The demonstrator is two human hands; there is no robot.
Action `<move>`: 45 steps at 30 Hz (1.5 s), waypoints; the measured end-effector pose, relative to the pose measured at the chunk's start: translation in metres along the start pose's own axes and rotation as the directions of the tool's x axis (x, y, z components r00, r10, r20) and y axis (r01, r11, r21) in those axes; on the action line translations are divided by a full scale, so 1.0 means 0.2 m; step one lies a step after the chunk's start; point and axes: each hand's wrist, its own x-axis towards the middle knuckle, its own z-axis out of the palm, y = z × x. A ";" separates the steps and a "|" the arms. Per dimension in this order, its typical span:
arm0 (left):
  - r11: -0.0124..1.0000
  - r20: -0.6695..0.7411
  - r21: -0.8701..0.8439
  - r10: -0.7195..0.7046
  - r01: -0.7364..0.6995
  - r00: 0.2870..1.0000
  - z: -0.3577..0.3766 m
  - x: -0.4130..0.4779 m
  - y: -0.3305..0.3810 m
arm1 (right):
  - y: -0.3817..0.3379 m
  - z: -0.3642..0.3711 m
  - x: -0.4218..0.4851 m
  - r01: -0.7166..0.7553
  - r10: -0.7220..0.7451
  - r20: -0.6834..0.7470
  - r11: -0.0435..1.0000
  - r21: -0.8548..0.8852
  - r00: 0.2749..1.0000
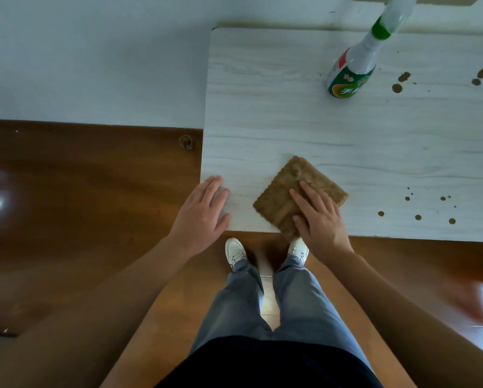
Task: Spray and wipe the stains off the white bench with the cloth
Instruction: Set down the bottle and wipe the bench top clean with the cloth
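A brown folded cloth (288, 186) lies near the front edge of the white bench (304, 124). My right hand (318, 217) presses flat on the cloth with straight fingers. My left hand (204, 211) rests flat on the bench's front left corner, apart from the cloth. A green and white spray bottle (355, 65) stands upright toward the back right of the bench. Brown stains (397, 88) dot the bench beside the bottle, and several smaller spots (418, 217) lie at the front right.
A brown wooden floor (81, 205) runs left of and in front of the bench. A pale wall (95, 57) stands behind it. My legs and white shoes (234, 252) are close against the bench's front edge.
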 end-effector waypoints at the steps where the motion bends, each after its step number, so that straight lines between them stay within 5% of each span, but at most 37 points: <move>1: 1.000 0.013 0.007 -0.014 0.014 1.000 0.00 0.00 0.01 | 0.01 0.00 0.04 -0.016 0.016 -0.010 1.000 0.019 1.000; 11: 0.998 0.061 0.038 -0.053 0.051 0.997 -0.02 0.00 0.05 | -0.39 0.16 0.23 0.043 -0.044 0.012 0.995 0.085 0.999; 15: 0.999 0.037 -0.015 -0.046 0.047 0.998 -0.02 -0.01 0.05 | -0.26 0.11 0.11 0.084 -0.085 0.014 0.994 0.073 0.996; 29: 0.988 -0.020 -0.036 -0.148 0.148 0.989 -0.05 0.37 0.25 | 0.34 -0.18 0.30 -0.269 0.270 -0.057 0.963 0.034 0.961; 45: 0.952 -0.122 -0.042 -0.306 0.303 0.944 0.09 0.78 0.44 | 0.61 -0.34 0.68 -0.220 0.223 -0.021 0.969 0.110 0.975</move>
